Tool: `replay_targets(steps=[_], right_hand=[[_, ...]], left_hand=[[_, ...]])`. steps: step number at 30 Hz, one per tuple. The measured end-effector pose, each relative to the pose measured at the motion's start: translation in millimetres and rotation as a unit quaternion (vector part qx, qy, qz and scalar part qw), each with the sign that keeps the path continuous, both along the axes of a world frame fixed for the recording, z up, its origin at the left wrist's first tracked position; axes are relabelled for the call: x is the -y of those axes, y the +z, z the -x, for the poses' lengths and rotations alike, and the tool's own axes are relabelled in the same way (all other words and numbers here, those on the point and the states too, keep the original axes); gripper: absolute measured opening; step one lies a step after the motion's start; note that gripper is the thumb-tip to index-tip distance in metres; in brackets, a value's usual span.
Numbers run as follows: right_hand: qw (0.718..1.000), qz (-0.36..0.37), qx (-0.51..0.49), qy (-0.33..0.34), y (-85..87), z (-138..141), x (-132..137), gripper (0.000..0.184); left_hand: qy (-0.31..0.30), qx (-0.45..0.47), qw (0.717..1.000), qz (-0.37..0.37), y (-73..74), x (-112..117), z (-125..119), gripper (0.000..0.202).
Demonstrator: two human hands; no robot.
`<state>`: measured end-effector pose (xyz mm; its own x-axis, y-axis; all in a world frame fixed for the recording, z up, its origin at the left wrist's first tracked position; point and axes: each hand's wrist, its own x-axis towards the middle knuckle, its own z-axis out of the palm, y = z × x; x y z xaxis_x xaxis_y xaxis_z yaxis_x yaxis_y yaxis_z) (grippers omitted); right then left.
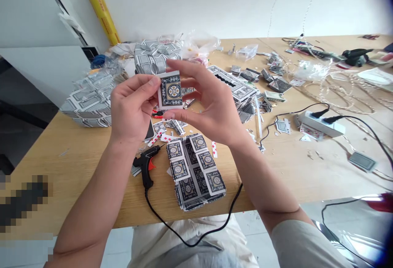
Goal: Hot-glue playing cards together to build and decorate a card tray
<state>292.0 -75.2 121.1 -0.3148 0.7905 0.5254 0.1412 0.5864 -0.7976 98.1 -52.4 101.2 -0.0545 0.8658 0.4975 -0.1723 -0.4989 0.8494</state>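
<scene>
My left hand (pixel 133 104) pinches a small patterned card (pixel 170 91) between thumb and fingers, its dark blue and gold back facing me. Around the card's right side is my right hand (pixel 208 100), fingers spread and thumb just below the lower edge; whether it touches the card I cannot tell. Beneath both hands lies a panel made of joined playing cards (pixel 196 174), with single cards along its left and right sides. A black hot glue gun (pixel 146 163) with an orange trigger rests just left of it, its cord looping over the front edge.
Box-like shapes made of cards (pixel 89 98) stand at the back left, near a yellow roll (pixel 102 16). Another card structure (pixel 233 84) sits behind my right hand. A white power strip (pixel 321 122) with black plugs lies right, among ropes (pixel 346 92) and card scraps.
</scene>
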Motion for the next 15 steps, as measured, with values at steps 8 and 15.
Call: replay_targets(steps=[8, 15], right_hand=[[1.000, -0.019, -0.006, -0.023, -3.0, 1.5, 1.1, 0.076], [0.998, -0.021, -0.020, -0.055, -6.5, -0.8, -1.5, 0.072]], left_hand=[[-0.025, -0.065, 0.997, 0.043, 2.6, 0.2, 4.6, 0.028], [-0.001, -0.174, 0.982, -0.078, 14.1, 11.4, 1.3, 0.034]])
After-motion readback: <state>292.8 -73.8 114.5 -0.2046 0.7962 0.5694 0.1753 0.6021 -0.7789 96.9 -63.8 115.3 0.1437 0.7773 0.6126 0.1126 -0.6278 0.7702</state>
